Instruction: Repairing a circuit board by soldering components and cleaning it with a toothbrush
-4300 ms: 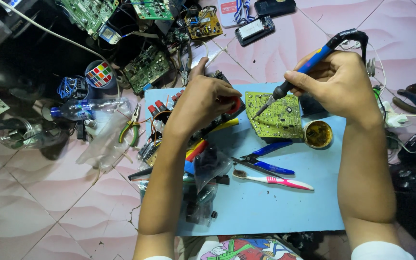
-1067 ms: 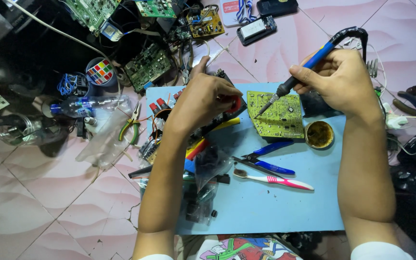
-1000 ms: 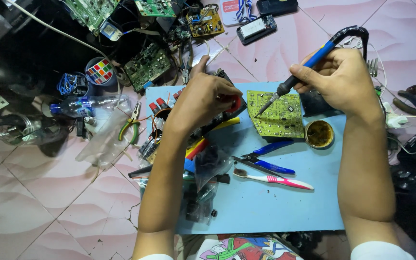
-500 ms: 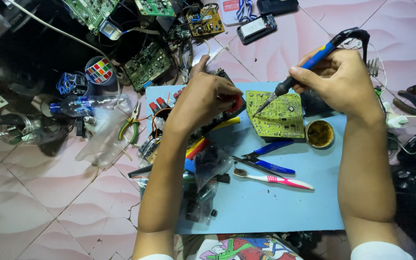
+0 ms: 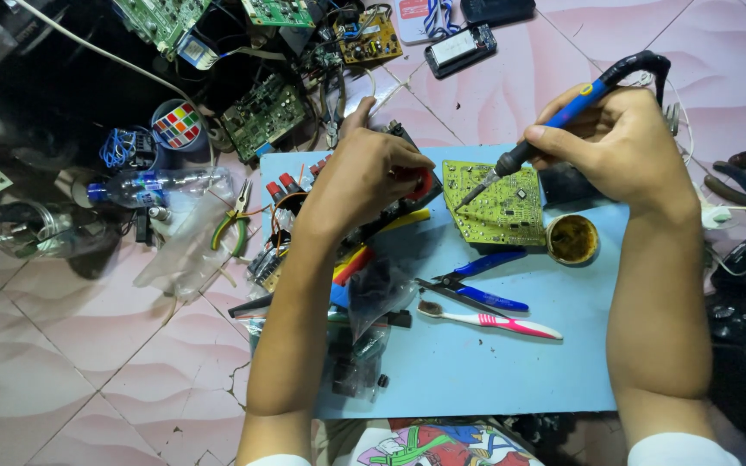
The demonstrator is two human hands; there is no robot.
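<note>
On the pale blue work mat (image 5: 477, 380), the right hand (image 5: 623, 142) pinches a blue-handled soldering iron (image 5: 554, 121) whose tip touches the yellow-green circuit board (image 5: 498, 203) while the left hand (image 5: 364, 173) curls over a red-topped part I cannot make out; a slip could, I'd guess, scorch the board or those nearby fingers.

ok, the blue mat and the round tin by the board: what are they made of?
Flat light-blue work mat: looks like matte rubber or silicone, no glare, lying flat. Small round tin: probably metal, thin shiny rim around a dull brown paste.

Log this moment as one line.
right hand: holds soldering iron, tip on green circuit board | left hand: rests beside board | blue mat
</note>
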